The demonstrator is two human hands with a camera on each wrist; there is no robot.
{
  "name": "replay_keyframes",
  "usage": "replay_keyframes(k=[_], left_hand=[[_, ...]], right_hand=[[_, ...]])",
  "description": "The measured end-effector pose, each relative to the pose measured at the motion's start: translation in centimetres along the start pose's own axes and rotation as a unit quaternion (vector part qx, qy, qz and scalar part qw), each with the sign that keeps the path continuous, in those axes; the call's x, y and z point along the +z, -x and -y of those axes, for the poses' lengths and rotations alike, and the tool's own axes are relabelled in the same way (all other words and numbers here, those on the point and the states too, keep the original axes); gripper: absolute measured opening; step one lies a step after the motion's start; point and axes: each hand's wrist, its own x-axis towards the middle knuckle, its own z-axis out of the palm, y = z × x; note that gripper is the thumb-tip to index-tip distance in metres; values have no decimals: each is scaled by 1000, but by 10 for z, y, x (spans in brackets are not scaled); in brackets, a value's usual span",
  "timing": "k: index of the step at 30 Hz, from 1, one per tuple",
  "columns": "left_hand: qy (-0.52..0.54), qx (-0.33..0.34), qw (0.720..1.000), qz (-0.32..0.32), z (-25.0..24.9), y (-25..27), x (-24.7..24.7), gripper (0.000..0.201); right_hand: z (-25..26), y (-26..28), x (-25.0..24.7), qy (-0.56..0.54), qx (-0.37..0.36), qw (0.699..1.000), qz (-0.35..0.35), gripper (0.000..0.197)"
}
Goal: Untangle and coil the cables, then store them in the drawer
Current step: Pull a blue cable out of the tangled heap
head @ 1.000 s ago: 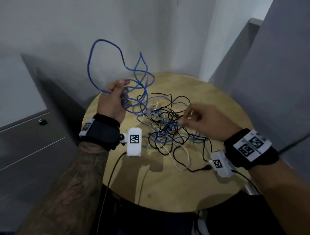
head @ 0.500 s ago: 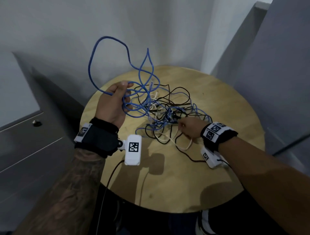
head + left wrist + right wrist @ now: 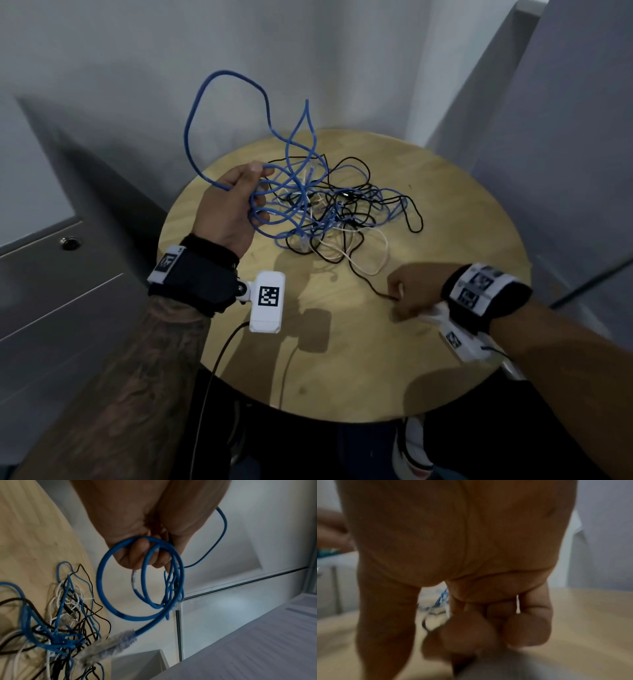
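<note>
A tangle of blue, black and white cables (image 3: 329,212) lies on the round wooden table (image 3: 445,192). My left hand (image 3: 236,202) is raised at the table's left side and grips several loops of the blue cable (image 3: 219,113), which arch up above it; the left wrist view shows the blue cable (image 3: 109,601) looped round my curled fingers (image 3: 142,555). My right hand (image 3: 407,291) is near the table's front right, fingers curled, pinching the end of a black cable (image 3: 368,281) that trails back into the tangle. In the blurred right wrist view the curled fingers (image 3: 529,626) hide the cable end.
A grey drawer cabinet (image 3: 51,291) with a round lock (image 3: 70,243) stands left of the table. Grey walls and a partition (image 3: 565,154) close in behind and to the right. Bare tabletop (image 3: 342,359) lies in front of the tangle.
My right hand has drawn back from the tangle toward the table's front right, pulling a black cable end out with it. The left hand still holds the blue loops up.
</note>
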Motion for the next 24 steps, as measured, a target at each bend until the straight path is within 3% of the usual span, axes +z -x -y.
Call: replay_keyframes(k=[2, 6, 12, 14, 15, 16, 18, 20, 22, 24], left_hand=[[1, -6, 1000, 1, 1, 1, 1, 23], [-14, -9, 1000, -4, 4, 4, 5, 24], [-48, -28, 998, 18, 12, 9, 14, 24], [-49, -39, 998, 29, 15, 10, 16, 25], [-52, -43, 997, 36, 17, 11, 17, 24], [-54, -47, 996, 44, 17, 12, 20, 24], [-52, -59, 995, 57, 19, 17, 26, 26], [-42, -80, 993, 74, 19, 25, 35, 25], [-46, -100, 989, 99, 21, 29, 40, 26], [-75, -110, 984, 122, 21, 33, 38, 40]], right_hand=[[-3, -4, 9, 13, 15, 1000, -11, 22], [-28, -14, -12, 12, 87, 983, -159, 3], [-29, -39, -24, -79, 104, 938, -322, 18], [-15, -30, -35, -194, 69, 901, -383, 25], [-4, -20, -41, -296, 18, 864, -408, 30], [9, -7, -48, -409, -41, 814, -410, 33], [36, 18, -57, -582, -140, 727, -337, 35], [58, 34, -55, -624, -184, 704, -284, 27], [70, 41, -50, -606, -195, 708, -307, 12], [71, 44, -48, -609, -173, 696, -339, 5]])
